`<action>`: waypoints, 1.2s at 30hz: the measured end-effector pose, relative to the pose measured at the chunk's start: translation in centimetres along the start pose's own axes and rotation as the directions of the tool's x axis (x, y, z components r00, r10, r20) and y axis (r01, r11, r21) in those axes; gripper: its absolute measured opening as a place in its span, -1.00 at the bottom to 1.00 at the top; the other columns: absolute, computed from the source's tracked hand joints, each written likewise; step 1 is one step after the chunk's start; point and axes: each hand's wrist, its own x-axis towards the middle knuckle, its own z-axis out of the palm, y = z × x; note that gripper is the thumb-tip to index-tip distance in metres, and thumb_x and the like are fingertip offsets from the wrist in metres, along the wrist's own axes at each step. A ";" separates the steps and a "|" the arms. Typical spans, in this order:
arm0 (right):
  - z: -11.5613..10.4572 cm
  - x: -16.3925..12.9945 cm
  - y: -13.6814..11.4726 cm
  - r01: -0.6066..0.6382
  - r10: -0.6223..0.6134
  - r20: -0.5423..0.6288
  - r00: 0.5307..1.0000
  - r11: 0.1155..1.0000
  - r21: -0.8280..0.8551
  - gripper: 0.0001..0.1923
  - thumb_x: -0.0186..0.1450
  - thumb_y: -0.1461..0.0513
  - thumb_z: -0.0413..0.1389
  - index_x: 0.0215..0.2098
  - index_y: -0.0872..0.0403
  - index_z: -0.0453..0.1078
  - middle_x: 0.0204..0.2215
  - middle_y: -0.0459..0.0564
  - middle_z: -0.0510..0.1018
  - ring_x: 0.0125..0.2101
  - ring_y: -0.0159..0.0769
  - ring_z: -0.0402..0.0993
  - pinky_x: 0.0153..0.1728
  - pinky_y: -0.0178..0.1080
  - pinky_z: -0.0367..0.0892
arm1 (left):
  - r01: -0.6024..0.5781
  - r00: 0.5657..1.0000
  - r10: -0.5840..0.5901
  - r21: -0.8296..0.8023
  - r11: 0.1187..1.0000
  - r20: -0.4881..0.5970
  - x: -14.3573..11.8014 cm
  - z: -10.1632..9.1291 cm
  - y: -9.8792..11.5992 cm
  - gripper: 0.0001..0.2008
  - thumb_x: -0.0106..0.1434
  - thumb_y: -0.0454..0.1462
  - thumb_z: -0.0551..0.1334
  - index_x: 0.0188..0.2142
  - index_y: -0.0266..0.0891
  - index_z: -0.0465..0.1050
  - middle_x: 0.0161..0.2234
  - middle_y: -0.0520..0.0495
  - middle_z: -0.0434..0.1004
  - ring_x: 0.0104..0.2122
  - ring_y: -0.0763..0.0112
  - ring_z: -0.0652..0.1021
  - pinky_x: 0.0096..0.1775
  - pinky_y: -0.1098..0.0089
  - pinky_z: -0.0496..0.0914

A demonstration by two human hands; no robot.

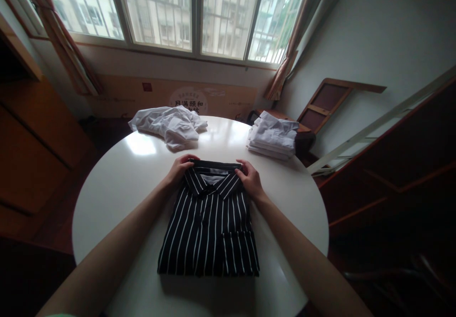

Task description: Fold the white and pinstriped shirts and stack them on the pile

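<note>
A black shirt with white stripes [204,227] lies folded on the white round table [110,208], its collar pointing away from me and its chest pocket at the lower right. My left hand [181,167] pinches the collar area at its far left corner. At the far right corner, my right hand [250,177] grips the collar edge between thumb and fingers. The shirt's near edge rests close to the front of the table. Parts of my fingertips are hidden behind the collar.
Crumpled white cloth [171,125] lies at the table's far left edge. A stack of folded white garments [273,134] sits at the far right. Beyond it stands a wooden chair [326,101]. Windows [160,13] and tied curtains [67,46] are behind the table.
</note>
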 end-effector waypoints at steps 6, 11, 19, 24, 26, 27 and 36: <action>0.2 0.0 0.0 0.016 -0.016 -0.015 1.000 0.999 0.046 -0.71 0.10 0.20 0.03 -0.19 0.07 0.33 -0.34 -0.01 0.47 -0.33 -0.27 0.39 -0.25 -0.20 0.30 | 0.024 0.999 -0.027 -0.124 0.992 -0.028 0.1 0.0 0.0 -0.74 -0.14 -0.32 0.13 -0.38 -0.29 0.42 -0.50 0.02 0.46 -0.50 0.41 0.45 -0.39 0.37 0.34; 0.3 -0.1 -0.2 0.002 -0.001 -0.025 1.000 0.998 0.057 -0.71 0.09 0.20 0.03 -0.20 0.09 0.31 -0.37 -0.01 0.46 -0.35 -0.28 0.38 -0.27 -0.20 0.29 | 0.015 0.999 -0.018 -0.060 0.998 -0.041 0.0 0.1 0.1 -0.74 -0.14 -0.31 0.10 -0.39 -0.30 0.40 -0.51 0.00 0.46 -0.50 0.40 0.44 -0.42 0.38 0.33; 0.3 0.0 -0.3 0.004 -0.003 -0.023 1.000 0.998 0.062 -0.73 0.10 0.18 0.02 -0.23 0.08 0.31 -0.39 -0.03 0.45 -0.36 -0.28 0.37 -0.29 -0.22 0.28 | -0.016 0.999 0.018 0.038 0.999 -0.044 0.0 0.1 0.2 -0.77 -0.13 -0.30 0.08 -0.43 -0.29 0.39 -0.51 0.00 0.45 -0.48 0.39 0.43 -0.41 0.38 0.32; 0.2 -0.1 -0.4 0.005 -0.004 -0.043 0.999 1.000 0.013 -0.75 0.10 0.18 0.02 -0.25 0.08 0.32 -0.38 -0.01 0.46 -0.37 -0.28 0.37 -0.29 -0.21 0.28 | -0.111 0.987 0.140 0.303 0.946 -0.076 0.2 0.2 -0.3 -0.80 -0.06 -0.27 0.06 -0.45 -0.24 0.40 -0.44 -0.01 0.47 -0.37 0.33 0.45 -0.28 0.34 0.33; 0.2 -0.1 -0.3 -0.002 0.001 -0.049 0.999 1.000 -0.015 -0.75 0.10 0.18 0.02 -0.26 0.08 0.33 -0.37 -0.01 0.47 -0.36 -0.27 0.37 -0.28 -0.20 0.28 | -0.134 0.981 0.176 0.390 0.911 -0.075 0.3 0.2 -0.5 -0.80 -0.01 -0.26 0.04 -0.44 -0.23 0.41 -0.42 -0.02 0.48 -0.35 0.33 0.45 -0.25 0.34 0.32; 0.2 -0.1 -0.3 -0.005 0.003 -0.053 0.999 1.000 -0.031 -0.76 0.10 0.18 0.02 -0.26 0.08 0.33 -0.37 0.00 0.47 -0.35 -0.26 0.38 -0.27 -0.20 0.28 | -0.139 0.980 0.184 0.415 0.899 -0.071 0.4 0.2 -0.6 -0.79 0.01 -0.26 0.04 -0.43 -0.23 0.42 -0.41 -0.02 0.48 -0.34 0.33 0.45 -0.24 0.34 0.31; 0.3 0.0 0.0 -0.027 0.023 -0.047 0.999 0.997 -0.078 -0.76 0.10 0.18 0.01 -0.27 0.07 0.34 -0.37 0.00 0.48 -0.33 -0.25 0.38 -0.25 -0.18 0.27 | -0.154 0.979 0.197 0.469 0.869 -0.043 0.5 0.2 -0.8 -0.78 0.04 -0.26 0.02 -0.41 -0.22 0.42 -0.39 -0.03 0.48 -0.32 0.32 0.46 -0.22 0.34 0.31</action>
